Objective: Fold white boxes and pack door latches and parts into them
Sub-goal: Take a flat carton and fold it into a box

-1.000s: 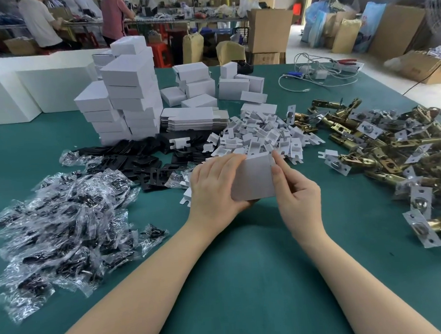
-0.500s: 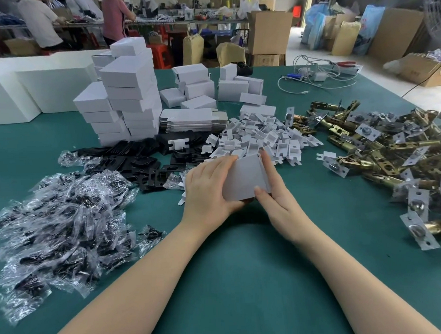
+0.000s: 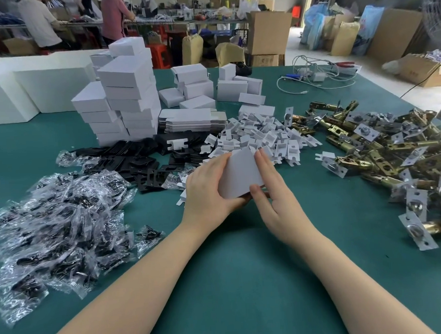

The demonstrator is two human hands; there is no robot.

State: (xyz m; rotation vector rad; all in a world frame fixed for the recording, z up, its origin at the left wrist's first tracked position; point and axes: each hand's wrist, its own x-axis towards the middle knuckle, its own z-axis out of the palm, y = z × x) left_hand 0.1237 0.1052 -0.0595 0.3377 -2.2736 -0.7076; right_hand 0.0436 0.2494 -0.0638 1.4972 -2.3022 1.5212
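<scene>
The white box (image 3: pixel 240 174) is being held just above the green table (image 3: pixel 233 281), centre of view. The left hand (image 3: pixel 206 190) is gripping its left side with curled fingers; the right hand (image 3: pixel 271 187) is pressing straight fingers against its right face. White inserts (image 3: pixel 261 136) are lying just behind it, black plates (image 3: pixel 137 163) and bagged parts (image 3: pixel 59 226) to the left, brass latches (image 3: pixel 397 152) to the right, and stacked boxes (image 3: pixel 124 100) are standing beyond.

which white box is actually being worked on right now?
The white box held between the left hand and right hand, above the green table. The other boxes sit untouched in the stack and loose groups behind.
</scene>
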